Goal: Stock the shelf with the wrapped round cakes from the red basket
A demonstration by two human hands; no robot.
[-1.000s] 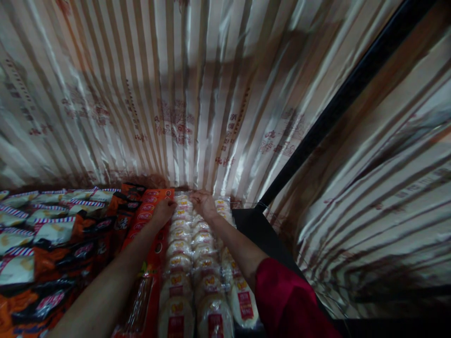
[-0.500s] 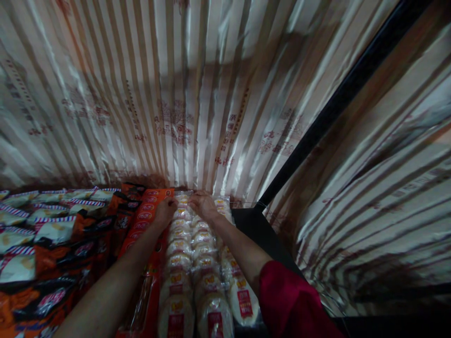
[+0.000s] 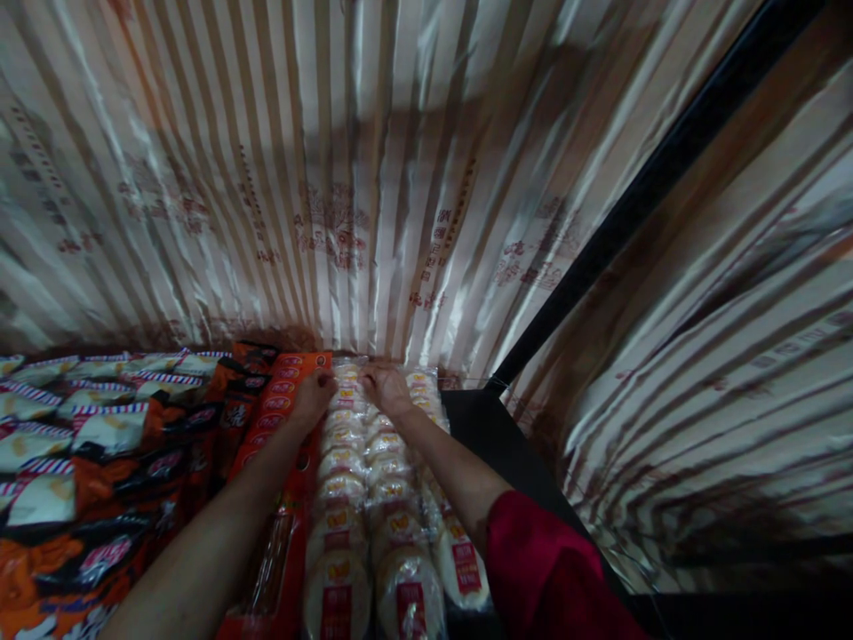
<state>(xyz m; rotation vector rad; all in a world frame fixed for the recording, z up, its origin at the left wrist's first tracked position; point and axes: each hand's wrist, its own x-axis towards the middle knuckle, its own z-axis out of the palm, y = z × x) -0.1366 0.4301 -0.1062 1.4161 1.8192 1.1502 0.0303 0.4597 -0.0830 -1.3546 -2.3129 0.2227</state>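
Rows of round pale cakes in clear wrappers with yellow and red labels point(image 3: 337, 587) run away from me towards the curtain. At the far end of the left row, my left hand point(image 3: 315, 396) is closed, its fingertips pinched at the left edge of a clear-wrapped cake packet point(image 3: 349, 377). My right hand point(image 3: 388, 389) is closed at the right edge of that same packet, fingers curled inward. The packet lies between the two hands at the back of the row. Dim light and blur hide the exact fingertip contact.
Orange-red packs point(image 3: 283, 391) lie left of the cakes, then black-and-orange bags point(image 3: 99, 560) and white bags with striped edges point(image 3: 110, 427). A pleated printed curtain point(image 3: 333, 178) hangs behind. A black pole point(image 3: 633, 204) slants down to the black table corner point(image 3: 480, 427).
Both hands stay at the far end of the left cake row with almost the same grip. The whole view has shifted slightly.
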